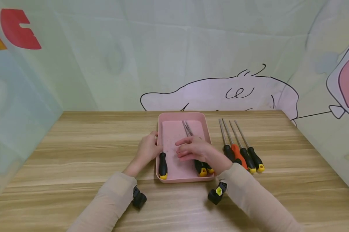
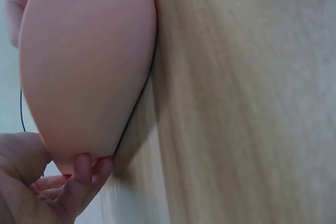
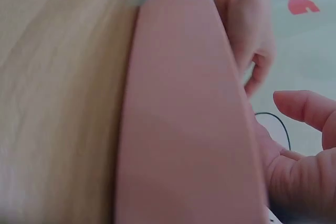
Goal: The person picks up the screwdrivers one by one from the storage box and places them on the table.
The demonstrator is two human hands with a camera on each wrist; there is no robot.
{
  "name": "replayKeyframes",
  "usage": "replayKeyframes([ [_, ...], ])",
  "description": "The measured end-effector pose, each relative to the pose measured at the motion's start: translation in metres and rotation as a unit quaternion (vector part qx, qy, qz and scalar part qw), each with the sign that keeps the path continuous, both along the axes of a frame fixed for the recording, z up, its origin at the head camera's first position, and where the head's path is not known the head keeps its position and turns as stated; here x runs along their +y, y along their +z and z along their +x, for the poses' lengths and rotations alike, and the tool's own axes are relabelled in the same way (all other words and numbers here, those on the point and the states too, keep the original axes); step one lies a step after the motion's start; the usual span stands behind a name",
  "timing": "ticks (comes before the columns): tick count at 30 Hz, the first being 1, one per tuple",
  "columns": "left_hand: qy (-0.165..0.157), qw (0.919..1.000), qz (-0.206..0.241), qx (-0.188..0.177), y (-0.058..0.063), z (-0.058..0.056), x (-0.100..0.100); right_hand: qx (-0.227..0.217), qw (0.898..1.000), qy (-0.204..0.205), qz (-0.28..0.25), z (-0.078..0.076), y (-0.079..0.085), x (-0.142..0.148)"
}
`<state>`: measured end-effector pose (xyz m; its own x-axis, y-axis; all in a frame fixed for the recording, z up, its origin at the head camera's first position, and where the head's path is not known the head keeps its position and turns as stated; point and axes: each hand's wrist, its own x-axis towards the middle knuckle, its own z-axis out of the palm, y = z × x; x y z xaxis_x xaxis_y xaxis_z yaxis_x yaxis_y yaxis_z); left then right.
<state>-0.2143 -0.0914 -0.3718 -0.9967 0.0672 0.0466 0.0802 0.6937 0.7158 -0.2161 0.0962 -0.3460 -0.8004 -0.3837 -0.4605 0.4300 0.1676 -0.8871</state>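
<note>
A shallow pink tray (image 1: 184, 179) lies on the wooden table. My left hand (image 1: 149, 146) grips its left wall, thumb over the rim and fingers against the outside; the left wrist view shows those fingers (image 2: 81, 179) on the tray wall (image 2: 89, 66). Along the left inside edge lies a screwdriver (image 1: 163, 166) with a black and yellow handle. Over the right half of the tray hovers my right hand (image 1: 196, 149), fingers loosely extended and thumb apart, holding nothing visible. Beneath it are more screwdrivers (image 1: 200, 167) with black and yellow handles, partly hidden by the hand.
Right of the tray, several screwdrivers lie side by side on the table (image 1: 90, 141), shafts pointing away. One has an orange handle (image 1: 239, 156); another, at the far right, has a black and yellow handle (image 1: 255, 158). A printed cloth (image 1: 174, 58) hangs behind the table.
</note>
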Motion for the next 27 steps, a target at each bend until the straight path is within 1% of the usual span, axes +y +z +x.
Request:
replayKeyframes([
  [7, -0.002, 1.0000, -0.003, 0.004, 0.001, 0.000, 0.000, -0.015, 1.000, -0.002, 0.005, 0.001, -0.007, -0.016],
  [11, -0.006, 1.0000, 0.004, 0.001, 0.000, 0.000, 0.000, -0.021, 1.000, -0.006, 0.010, 0.002, -0.012, -0.022],
  [17, -0.006, 1.0000, -0.004, 0.005, 0.000, 0.000, 0.000, -0.029, 0.999, -0.005, 0.015, 0.004, -0.016, -0.029],
  [22, -0.005, 0.9999, -0.004, 0.010, 0.000, 0.000, 0.000, -0.034, 0.999, -0.017, 0.029, 0.004, -0.018, -0.037],
  [27, -0.006, 0.9998, -0.007, 0.016, 0.000, -0.001, -0.001, -0.028, 0.998, -0.019, 0.055, 0.005, -0.017, -0.046],
])
